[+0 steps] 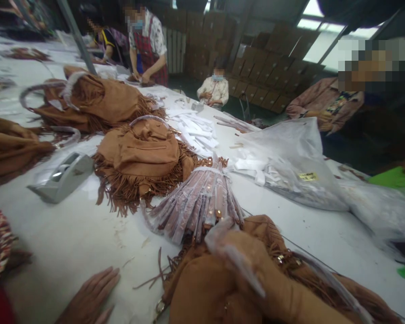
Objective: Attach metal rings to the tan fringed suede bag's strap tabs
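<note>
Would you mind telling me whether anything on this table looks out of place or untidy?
Mostly a busy worktable. White paper slips lie scattered loose past the tan fringed bag, and a few stray fringe strands lie on the white table between the left hand and the bag under the right hand. Nothing looks damaged.

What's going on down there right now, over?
Left hand flat on white table, empty. Right hand gripping plastic-wrapped strap over brown fringed bag. Strap bundle just ahead.

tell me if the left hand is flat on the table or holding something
Flat and empty: the left hand lies palm down with fingers spread on the bare white table, apart from the brown fringed bag.
</note>
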